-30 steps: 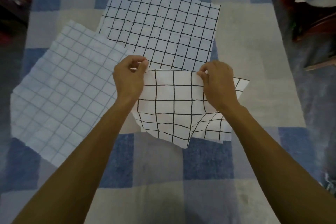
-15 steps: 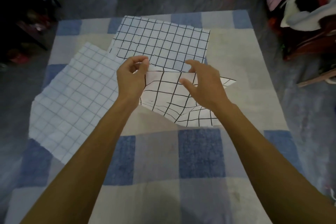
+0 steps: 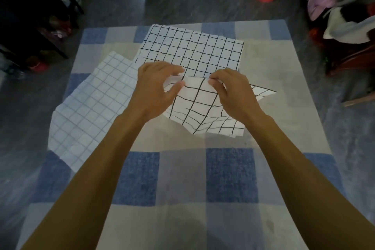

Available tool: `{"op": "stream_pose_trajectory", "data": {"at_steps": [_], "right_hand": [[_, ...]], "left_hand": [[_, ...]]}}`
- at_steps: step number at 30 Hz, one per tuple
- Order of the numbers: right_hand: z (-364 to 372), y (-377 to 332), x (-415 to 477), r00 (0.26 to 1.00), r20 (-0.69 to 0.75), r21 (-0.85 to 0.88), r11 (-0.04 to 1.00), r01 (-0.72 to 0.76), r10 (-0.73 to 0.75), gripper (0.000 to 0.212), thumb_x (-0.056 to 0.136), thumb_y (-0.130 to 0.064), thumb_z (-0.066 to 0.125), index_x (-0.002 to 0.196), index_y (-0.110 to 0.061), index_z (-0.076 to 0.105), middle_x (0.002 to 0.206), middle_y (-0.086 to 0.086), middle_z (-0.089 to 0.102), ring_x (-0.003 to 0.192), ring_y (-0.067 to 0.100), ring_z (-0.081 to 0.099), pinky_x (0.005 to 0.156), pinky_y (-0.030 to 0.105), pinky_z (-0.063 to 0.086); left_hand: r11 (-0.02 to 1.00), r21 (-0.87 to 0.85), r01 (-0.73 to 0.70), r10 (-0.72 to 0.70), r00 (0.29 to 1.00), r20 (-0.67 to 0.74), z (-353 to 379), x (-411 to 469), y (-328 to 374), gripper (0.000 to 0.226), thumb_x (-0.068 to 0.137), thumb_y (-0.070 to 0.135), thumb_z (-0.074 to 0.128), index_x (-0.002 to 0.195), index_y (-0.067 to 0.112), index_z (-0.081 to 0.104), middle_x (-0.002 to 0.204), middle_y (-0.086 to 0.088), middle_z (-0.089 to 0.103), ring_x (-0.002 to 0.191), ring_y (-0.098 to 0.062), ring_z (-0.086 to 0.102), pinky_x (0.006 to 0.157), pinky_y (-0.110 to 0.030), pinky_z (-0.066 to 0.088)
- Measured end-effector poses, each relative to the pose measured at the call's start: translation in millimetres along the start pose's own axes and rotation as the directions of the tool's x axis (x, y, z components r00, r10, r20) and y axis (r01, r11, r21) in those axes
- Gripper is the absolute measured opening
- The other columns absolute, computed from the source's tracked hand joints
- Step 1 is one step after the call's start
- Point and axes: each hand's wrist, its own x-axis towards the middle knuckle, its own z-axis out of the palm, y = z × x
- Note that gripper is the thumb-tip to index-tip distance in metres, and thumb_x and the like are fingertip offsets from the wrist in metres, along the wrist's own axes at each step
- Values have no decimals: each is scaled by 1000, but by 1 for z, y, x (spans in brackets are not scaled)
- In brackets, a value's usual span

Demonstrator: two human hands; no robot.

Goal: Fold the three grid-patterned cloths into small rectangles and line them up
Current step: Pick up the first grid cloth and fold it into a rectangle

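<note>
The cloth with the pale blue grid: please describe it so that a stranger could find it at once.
On the blue and beige checked mat, look at the left side, left of the left hand. The pale blue-grid cloth lies there flat and untouched, hanging partly over the mat's edge. Its lines are thin and faint blue; both other cloths have bold black lines.

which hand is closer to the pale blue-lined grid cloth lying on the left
Left. The left hand sits right at the pale blue-lined grid cloth's near edge; the right hand is farther off, across the bold black-grid white cloth both hands pinch.
</note>
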Motion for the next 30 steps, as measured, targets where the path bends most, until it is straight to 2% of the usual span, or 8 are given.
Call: {"op": "stream_pose_trajectory", "data": {"at_steps": [2,5,10,14,21,24,27,30], "right_hand": [[-2,-2,3,1000,5,1,1000,-12,12,23,99,-29,46,100,-14,64,93,0,66,84,15,54,81,26,34],[-6,3,4,998,7,-19,998,-61,61,24,99,-32,47,96,-16,64,89,-3,65,81,11,48,78,26,34],[-12,9,2,991,10,-25,990,-136,136,23,96,-36,50,97,-21,66,94,-6,66,90,15,55,87,36,42],[-8,-15,4,991,42,104,986,-132,128,29,93,-38,56,118,-24,61,118,-7,62,111,11,49,98,29,34],[-8,-44,23,997,-47,186,981,-56,66,19,94,-28,58,101,-16,70,95,-12,61,92,7,49,80,15,32],[-12,-38,21,997,-15,169,983,-76,79,17,93,-29,59,100,-18,70,95,-13,62,94,6,49,83,19,31],[-13,-33,17,991,13,174,976,-131,130,18,93,-31,59,100,-18,69,96,-12,62,95,4,48,81,10,30],[-12,-38,18,996,-5,109,990,-90,91,17,93,-31,59,97,-19,70,94,-9,67,91,7,51,88,24,36]], "left_hand": [[996,-81,29,-34,998,-54,-10,2,-1,18,90,29,62,102,17,70,97,7,69,93,-12,62,96,-26,39],[961,-244,132,-161,981,-104,-24,3,0,11,86,25,67,95,19,72,87,12,68,82,3,61,82,-6,41],[907,-370,203,-269,954,-136,-35,3,2,7,86,27,67,91,23,70,86,17,67,85,1,64,83,-13,48],[905,-383,188,-253,959,-125,-29,7,16,4,88,24,65,91,24,68,87,20,65,87,4,62,82,-9,46],[938,-324,127,-164,982,-89,-26,10,26,13,90,29,62,102,25,64,93,21,61,87,10,56,79,-5,43],[935,-322,150,-211,964,-164,-29,8,22,9,90,24,63,98,22,67,88,22,62,85,11,58,79,-4,43],[909,-365,203,-286,940,-189,-33,6,20,9,88,26,65,98,27,66,89,23,62,88,4,60,83,-10,48],[955,-245,165,-200,972,-124,-37,7,22,34,83,33,70,115,26,60,109,16,60,100,1,54,90,-13,42]]}}
